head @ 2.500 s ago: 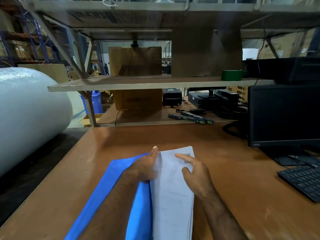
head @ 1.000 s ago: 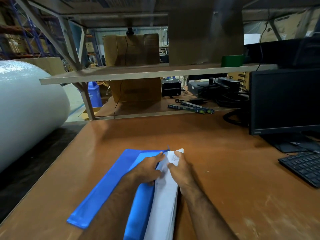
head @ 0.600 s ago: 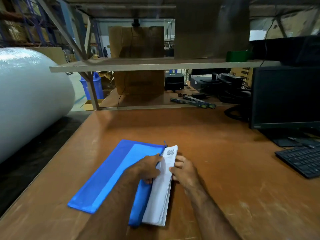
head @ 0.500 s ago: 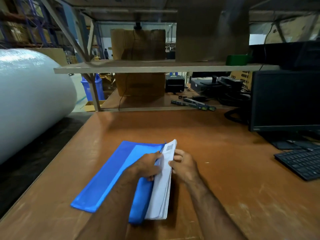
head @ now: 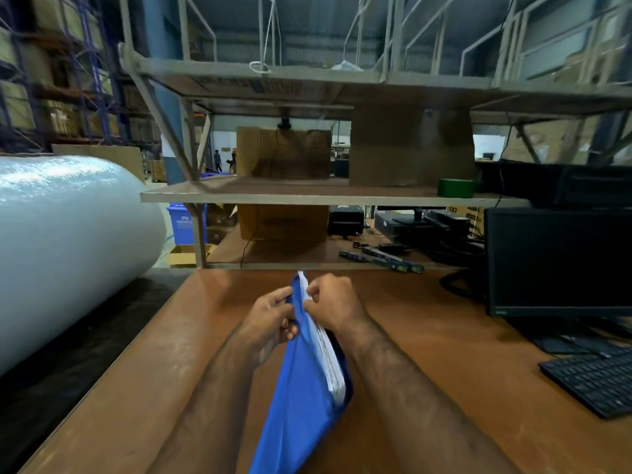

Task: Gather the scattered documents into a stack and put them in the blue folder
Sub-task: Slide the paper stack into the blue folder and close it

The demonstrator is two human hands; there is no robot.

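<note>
The blue folder is lifted off the brown table and stands tilted on edge between my forearms. A stack of white documents sits inside it, its edges showing along the folder's right side. My left hand pinches the folder's blue cover near the top corner. My right hand grips the top of the paper stack together with the folder from the right. Both hands meet at the upper corner.
A black monitor and keyboard stand at the right. A large white wrapped roll lies left of the table. Behind the table is a low shelf with cardboard boxes, cables and black devices.
The folder and papers lay flat on the table before; now both hands have raised them upright on edge, with the cover closed around the stack. The camera has tilted up.
</note>
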